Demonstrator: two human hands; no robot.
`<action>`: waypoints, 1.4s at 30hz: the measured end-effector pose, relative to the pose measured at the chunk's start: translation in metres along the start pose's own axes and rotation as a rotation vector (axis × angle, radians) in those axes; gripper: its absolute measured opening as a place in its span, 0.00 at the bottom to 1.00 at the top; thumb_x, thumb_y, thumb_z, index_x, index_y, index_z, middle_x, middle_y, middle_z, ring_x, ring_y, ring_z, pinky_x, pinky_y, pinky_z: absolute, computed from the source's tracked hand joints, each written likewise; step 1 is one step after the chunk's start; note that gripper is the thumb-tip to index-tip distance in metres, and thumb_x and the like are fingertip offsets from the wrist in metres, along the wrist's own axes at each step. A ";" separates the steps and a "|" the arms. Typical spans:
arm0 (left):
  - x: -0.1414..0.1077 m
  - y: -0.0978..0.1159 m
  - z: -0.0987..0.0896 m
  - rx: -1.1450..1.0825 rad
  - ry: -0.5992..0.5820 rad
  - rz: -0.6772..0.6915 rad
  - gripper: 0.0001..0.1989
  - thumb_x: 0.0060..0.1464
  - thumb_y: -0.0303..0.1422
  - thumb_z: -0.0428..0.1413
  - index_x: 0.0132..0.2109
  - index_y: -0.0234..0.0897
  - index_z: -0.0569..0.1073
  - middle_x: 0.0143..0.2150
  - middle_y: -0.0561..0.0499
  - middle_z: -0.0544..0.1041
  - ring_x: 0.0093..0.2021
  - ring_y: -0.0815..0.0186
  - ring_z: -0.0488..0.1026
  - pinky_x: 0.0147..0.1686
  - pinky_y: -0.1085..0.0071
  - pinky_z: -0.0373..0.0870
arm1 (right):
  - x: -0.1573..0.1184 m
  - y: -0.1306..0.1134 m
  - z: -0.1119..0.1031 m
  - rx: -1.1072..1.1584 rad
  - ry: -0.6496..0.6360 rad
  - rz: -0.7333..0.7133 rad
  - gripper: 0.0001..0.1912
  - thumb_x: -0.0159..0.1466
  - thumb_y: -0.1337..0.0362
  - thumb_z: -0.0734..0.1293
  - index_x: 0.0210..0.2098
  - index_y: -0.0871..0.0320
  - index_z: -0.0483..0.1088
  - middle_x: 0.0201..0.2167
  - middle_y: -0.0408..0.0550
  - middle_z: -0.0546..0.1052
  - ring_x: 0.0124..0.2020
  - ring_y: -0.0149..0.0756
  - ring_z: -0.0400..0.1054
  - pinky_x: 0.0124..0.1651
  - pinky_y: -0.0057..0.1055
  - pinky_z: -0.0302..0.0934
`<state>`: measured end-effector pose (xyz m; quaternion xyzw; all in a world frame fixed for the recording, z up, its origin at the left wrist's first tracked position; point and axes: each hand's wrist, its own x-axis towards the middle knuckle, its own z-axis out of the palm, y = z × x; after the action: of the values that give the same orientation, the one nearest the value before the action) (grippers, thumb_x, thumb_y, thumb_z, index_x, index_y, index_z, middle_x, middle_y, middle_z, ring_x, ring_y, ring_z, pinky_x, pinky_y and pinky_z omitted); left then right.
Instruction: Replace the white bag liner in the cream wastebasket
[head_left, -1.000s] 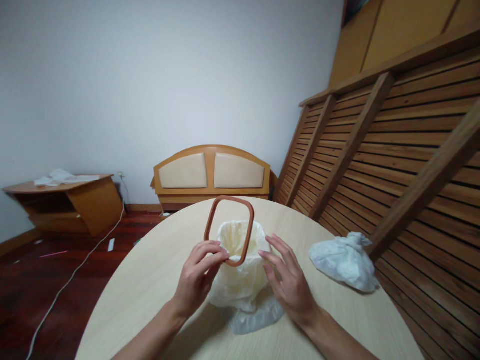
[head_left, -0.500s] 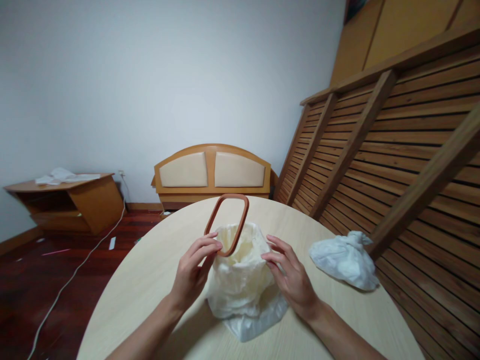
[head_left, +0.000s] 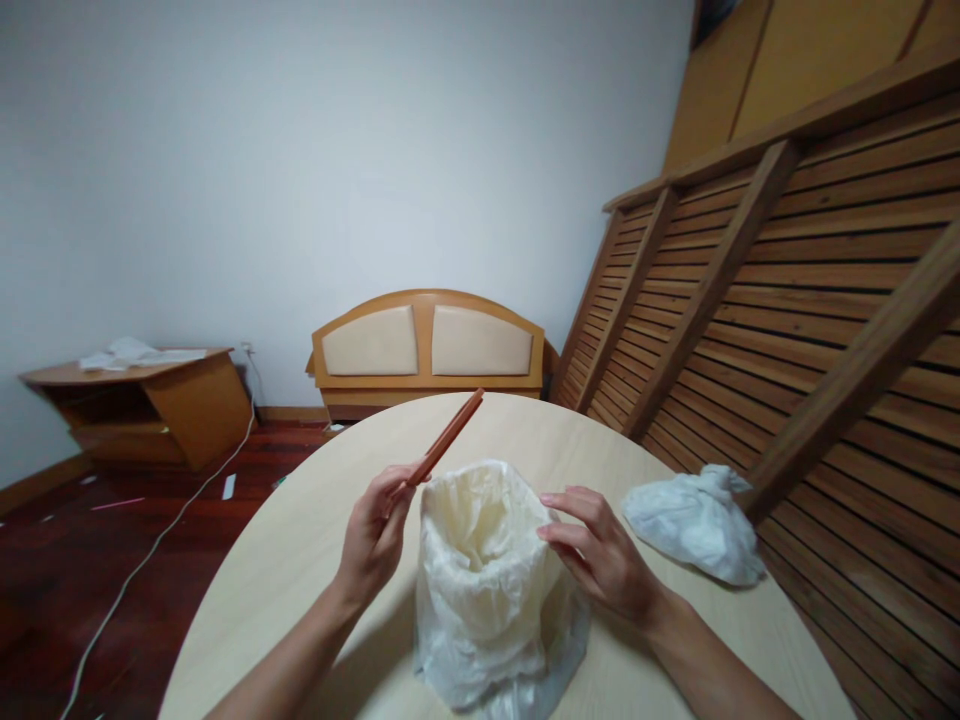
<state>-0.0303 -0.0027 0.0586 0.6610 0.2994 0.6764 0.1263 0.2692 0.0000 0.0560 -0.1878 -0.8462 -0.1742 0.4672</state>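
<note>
Leftmost, past your table [head_left: 277, 590], one low wooden cabinet [head_left: 199, 410] carries white papers [head_left: 131, 352] on top, and one pale cord [head_left: 154, 545] runs across the dark red floor [head_left: 45, 600]. Your left forearm slants up from the bottom edge, and your left hand [head_left: 373, 535] is closed on one brown frame [head_left: 450, 438], pinching its near end between thumb and fingers. You hold that frame clear of the table, tilted and almost edge-on, its far end pointing up and to the right. Beyond the table, one headboard [head_left: 424, 340] shows two cream pads. Just right of your left hand stands one bin [head_left: 480, 595], upright and draped in a white bag; pale, crumpled plastic lines its inside, and the loose bottom spreads on the table. Your right hand [head_left: 607, 560] is half curled, fingertips at the bin's right rim; whether they grip the plastic, you cannot tell. Farther right, one knotted white bag [head_left: 694, 525] lies bulging, its contents hidden, near one leaning slatted panel [head_left: 847, 330].
</note>
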 end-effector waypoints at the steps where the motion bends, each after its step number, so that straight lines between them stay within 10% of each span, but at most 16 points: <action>1: -0.001 0.000 0.001 -0.010 0.017 -0.017 0.10 0.66 0.39 0.55 0.47 0.39 0.75 0.43 0.47 0.83 0.45 0.61 0.82 0.46 0.65 0.80 | 0.000 0.000 -0.001 0.006 0.003 -0.009 0.12 0.68 0.71 0.63 0.48 0.52 0.71 0.48 0.51 0.77 0.50 0.41 0.72 0.53 0.42 0.69; 24: -0.002 0.001 -0.003 0.082 0.033 0.049 0.08 0.69 0.34 0.52 0.52 0.38 0.71 0.47 0.44 0.84 0.44 0.62 0.83 0.43 0.66 0.81 | -0.001 -0.010 0.004 0.152 -0.018 -0.022 0.23 0.72 0.49 0.56 0.59 0.54 0.64 0.54 0.57 0.74 0.53 0.48 0.71 0.52 0.46 0.68; 33: 0.005 0.008 -0.011 0.212 -0.318 0.438 0.12 0.68 0.25 0.49 0.54 0.37 0.73 0.50 0.41 0.80 0.56 0.61 0.77 0.53 0.64 0.79 | -0.010 -0.010 0.011 0.174 0.043 0.227 0.34 0.73 0.49 0.54 0.72 0.59 0.47 0.65 0.61 0.64 0.63 0.52 0.61 0.61 0.50 0.61; 42: 0.006 -0.002 -0.017 0.233 -0.434 0.596 0.13 0.70 0.27 0.47 0.54 0.36 0.73 0.49 0.39 0.79 0.59 0.58 0.74 0.55 0.58 0.78 | -0.009 -0.009 0.013 0.195 0.077 0.216 0.25 0.74 0.60 0.57 0.68 0.53 0.55 0.60 0.57 0.66 0.61 0.48 0.63 0.58 0.47 0.64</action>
<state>-0.0482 -0.0013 0.0635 0.8567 0.1354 0.4893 -0.0913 0.2602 -0.0032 0.0409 -0.2244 -0.8156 -0.0469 0.5313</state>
